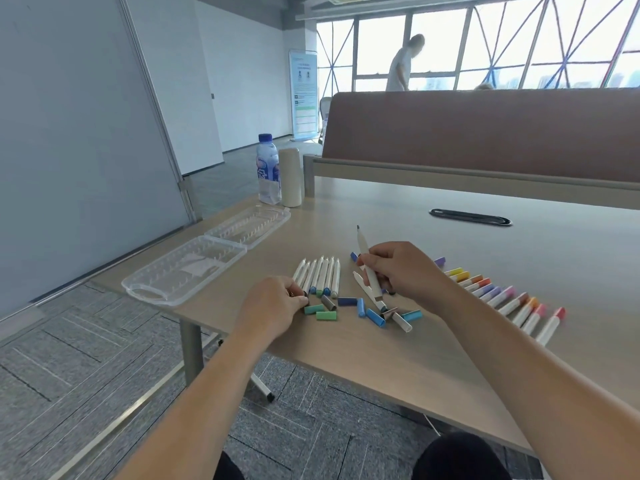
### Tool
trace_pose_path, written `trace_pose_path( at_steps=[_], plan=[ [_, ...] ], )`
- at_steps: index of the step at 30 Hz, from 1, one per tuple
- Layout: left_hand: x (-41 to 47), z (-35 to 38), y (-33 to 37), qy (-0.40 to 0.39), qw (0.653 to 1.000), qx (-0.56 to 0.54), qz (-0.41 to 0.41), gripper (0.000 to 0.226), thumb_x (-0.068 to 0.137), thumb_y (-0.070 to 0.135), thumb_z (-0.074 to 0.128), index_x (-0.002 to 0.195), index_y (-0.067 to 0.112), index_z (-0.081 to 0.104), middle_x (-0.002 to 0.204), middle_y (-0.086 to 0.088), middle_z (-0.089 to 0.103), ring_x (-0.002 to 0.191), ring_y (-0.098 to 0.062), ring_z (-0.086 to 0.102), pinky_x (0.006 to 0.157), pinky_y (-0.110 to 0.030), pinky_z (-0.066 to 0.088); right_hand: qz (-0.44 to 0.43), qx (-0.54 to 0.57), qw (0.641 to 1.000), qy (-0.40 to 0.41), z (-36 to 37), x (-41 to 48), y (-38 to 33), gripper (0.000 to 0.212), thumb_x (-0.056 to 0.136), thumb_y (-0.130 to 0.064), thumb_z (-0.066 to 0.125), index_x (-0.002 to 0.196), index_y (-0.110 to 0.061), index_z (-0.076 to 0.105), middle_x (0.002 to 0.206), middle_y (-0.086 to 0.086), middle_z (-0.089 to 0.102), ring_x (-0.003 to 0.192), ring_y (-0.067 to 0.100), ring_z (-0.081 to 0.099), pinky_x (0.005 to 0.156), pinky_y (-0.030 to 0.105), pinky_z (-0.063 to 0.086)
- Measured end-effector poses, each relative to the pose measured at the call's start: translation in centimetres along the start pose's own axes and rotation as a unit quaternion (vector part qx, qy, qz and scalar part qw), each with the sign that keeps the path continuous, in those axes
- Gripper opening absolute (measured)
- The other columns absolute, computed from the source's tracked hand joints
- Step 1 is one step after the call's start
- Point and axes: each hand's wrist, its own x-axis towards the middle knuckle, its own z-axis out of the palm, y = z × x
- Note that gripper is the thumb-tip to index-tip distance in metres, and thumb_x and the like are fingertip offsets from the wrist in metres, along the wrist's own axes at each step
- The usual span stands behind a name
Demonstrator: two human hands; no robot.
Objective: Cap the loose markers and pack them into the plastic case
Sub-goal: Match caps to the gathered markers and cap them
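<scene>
- The right hand (405, 271) grips an uncapped marker (365, 258) around its lower barrel. The marker stands nearly upright, with its dark nib pointing up and away from the person.
- The left hand (273, 303) rests low on the worktop (450, 358), fingers curled in a pinch round what looks like a dark cap (304, 294). I can't make out the cap's colour for sure.
- That cap sits left of the held marker and below its nib, nearer the person. For the two to meet, I'd judge either the nib has to tip down toward the left hand or the cap has to rise to it, mouth lined up with the barrel's long axis.
- Between the hands lie the loose caps (326, 315), green, grey and blue, scattered at odd angles. Two more bare markers (401, 322) lie just below the right hand.
- A row of uncapped markers (320, 275) lies side by side just beyond the left hand, long axes running away from the person.
- The capped markers (502, 296) line up to the right of the right arm.
- The plastic case (166, 292) lies open at the worktop's left corner with no markers in it. The left hand is the nearer one, with the uncapped row between it and the case.
- A water bottle (268, 168) and a white cylinder (291, 176) stand beyond the case, out of the way.
</scene>
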Motion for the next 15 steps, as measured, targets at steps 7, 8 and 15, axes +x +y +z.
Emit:
trace_pose_path(
  at_steps=[7, 8, 15],
  plan=[
    [-0.1, 0.8, 3.7, -0.011, 0.998, -0.038, 0.058, 0.003, 0.091, 0.03, 0.065, 0.089, 0.03, 0.068, 0.083, 0.013, 0.06, 0.075, -0.001, 0.054, 0.06, -0.021, 0.036, 0.002, -0.013, 1.0, 0.006, -1.9, -1.5, 0.6, 0.025, 0.101, -0.026, 0.054, 0.105, -0.011, 0.073, 0.086, 0.007, 0.072, 0.072, 0.018, 0.068, 0.069, 0.028, 0.056],
    [-0.1, 1.3, 4.6, -0.029, 0.996, -0.04, 0.07, 0.004, 0.091, 0.03, 0.065, 0.087, 0.031, 0.067, 0.084, 0.013, 0.061, 0.075, -0.003, 0.054, 0.06, -0.022, 0.036, 0.004, -0.007, 1.0, 0.012, -2.4, -1.8, 0.9, 0.024, 0.101, -0.025, 0.054, 0.103, -0.011, 0.073, 0.085, 0.007, 0.072, 0.072, 0.019, 0.069, 0.071, 0.028, 0.057],
    [-0.6, 4.2, 9.8, -0.12, 0.981, 0.021, 0.153, 0.009, 0.091, 0.028, 0.064, 0.094, 0.022, 0.071, 0.09, 0.005, 0.067, 0.084, -0.013, 0.06, 0.07, -0.028, 0.044, 0.015, 0.02, 0.999, 0.032, -5.1, -3.4, 2.5, 0.021, 0.1, -0.018, 0.057, 0.1, -0.006, 0.073, 0.095, 0.017, 0.074, 0.065, 0.01, 0.067, 0.05, 0.011, 0.045]
  ],
)
